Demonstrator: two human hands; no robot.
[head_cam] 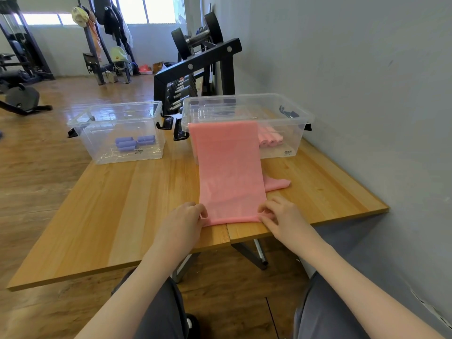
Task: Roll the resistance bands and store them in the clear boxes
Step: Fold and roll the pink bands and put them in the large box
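Note:
A long pink resistance band (228,167) lies flat on the wooden table (122,204), its far end draped over the front rim of the right clear box (291,118). My left hand (184,220) pinches the band's near left corner and my right hand (276,214) pinches its near right corner, where the edge is folded into a thin first turn. Rolled pink bands (270,139) lie inside the right box. The left clear box (97,123) holds rolled purple bands (134,143). Part of the band, or a second pink piece (278,184), pokes out to the right underneath.
The table's near edge runs just under my hands, with my knees below it. A grey wall (367,94) bounds the table's right side. A black dumbbell rack (195,77) stands behind the boxes, and gym machines and a coat stand are farther back on the wooden floor.

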